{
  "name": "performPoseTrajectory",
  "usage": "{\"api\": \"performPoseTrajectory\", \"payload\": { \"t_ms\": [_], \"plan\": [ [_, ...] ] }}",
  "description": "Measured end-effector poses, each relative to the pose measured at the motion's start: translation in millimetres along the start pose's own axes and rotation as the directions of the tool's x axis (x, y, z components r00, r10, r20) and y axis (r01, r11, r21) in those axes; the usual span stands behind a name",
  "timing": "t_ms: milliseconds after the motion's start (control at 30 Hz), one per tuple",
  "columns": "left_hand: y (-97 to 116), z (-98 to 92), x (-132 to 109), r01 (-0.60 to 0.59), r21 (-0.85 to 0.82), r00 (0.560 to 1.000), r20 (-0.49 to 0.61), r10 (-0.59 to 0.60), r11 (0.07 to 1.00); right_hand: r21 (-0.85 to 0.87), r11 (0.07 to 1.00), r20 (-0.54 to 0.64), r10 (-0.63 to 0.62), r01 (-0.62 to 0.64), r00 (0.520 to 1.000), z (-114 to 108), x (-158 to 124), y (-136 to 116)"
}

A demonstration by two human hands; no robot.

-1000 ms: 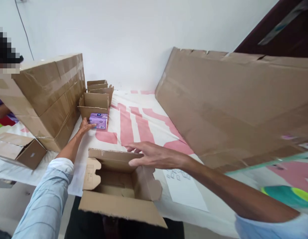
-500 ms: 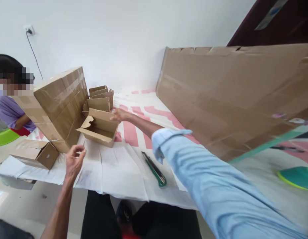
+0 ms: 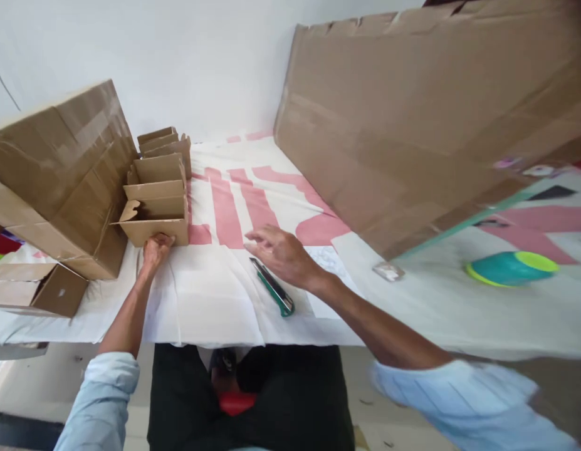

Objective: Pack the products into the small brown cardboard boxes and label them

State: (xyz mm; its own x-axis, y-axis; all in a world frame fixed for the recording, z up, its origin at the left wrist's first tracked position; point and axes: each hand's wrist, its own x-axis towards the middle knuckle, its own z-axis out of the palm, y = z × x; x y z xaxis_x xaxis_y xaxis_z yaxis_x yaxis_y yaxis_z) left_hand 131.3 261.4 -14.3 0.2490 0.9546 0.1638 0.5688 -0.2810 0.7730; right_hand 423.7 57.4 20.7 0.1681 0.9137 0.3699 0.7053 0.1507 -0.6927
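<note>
My left hand (image 3: 155, 248) presses its curled fingers against the front wall of a small open cardboard box (image 3: 155, 220), the nearest of a row of small open boxes (image 3: 159, 161) on the white and pink table cover (image 3: 215, 288). My right hand (image 3: 278, 252) hovers open, fingers spread, just above the table. A green utility knife (image 3: 272, 287) lies right under and beside it, not gripped.
A large taped carton (image 3: 59, 169) stands left of the row. A smaller closed box (image 3: 36, 288) sits at the table's left edge. A big flat cardboard sheet (image 3: 412, 113) leans at the right. A teal and green disc (image 3: 511, 267) lies far right, with a small card (image 3: 388, 270) near the sheet.
My right hand has let go of the open box and drawn back toward the knife. My left hand has reached forward to that box, which now sits in line with the row.
</note>
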Motion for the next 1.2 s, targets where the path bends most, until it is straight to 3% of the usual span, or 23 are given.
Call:
{"api": "performPoseTrajectory", "payload": {
  "t_ms": [133, 267, 433, 733, 1033, 1200],
  "plan": [
    [-3.3, 9.0, 18.1, 0.021, 0.023, 1.0, -0.008, -0.021, 1.0, -0.216, 0.954, 0.035, 0.222, -0.209, 0.974, 14.1, -75.2, 45.1],
    [-6.6, 15.3, 26.2, 0.035, 0.032, 0.999, -0.031, -0.034, 0.999, -0.296, 0.916, 0.011, 0.287, -0.271, 0.958, 37.8, -107.6, 63.0],
    [-11.2, 23.1, 31.3, 0.049, 0.012, 0.997, -0.054, -0.048, 0.999, -0.332, 0.907, -0.081, 0.245, -0.258, 0.966, 52.0, -114.9, 63.5],
    [-14.3, 39.4, 41.0, 0.043, -0.052, 0.997, -0.068, -0.046, 0.998, -0.294, 0.916, -0.153, 0.237, -0.273, 0.959, 58.6, -120.2, 73.0],
    [-10.5, 54.9, 33.2, -0.009, -0.115, 0.998, 0.061, 0.016, 0.993, -0.251, 0.923, -0.21, 0.243, -0.293, 0.947, 63.2, -120.8, 77.0],
    [-5.9, 53.0, 28.2, -0.019, -0.131, 0.992, 0.122, 0.036, 0.991, -0.263, 0.913, -0.233, 0.252, -0.311, 0.939, 61.9, -118.7, 81.7]
  ]
}}
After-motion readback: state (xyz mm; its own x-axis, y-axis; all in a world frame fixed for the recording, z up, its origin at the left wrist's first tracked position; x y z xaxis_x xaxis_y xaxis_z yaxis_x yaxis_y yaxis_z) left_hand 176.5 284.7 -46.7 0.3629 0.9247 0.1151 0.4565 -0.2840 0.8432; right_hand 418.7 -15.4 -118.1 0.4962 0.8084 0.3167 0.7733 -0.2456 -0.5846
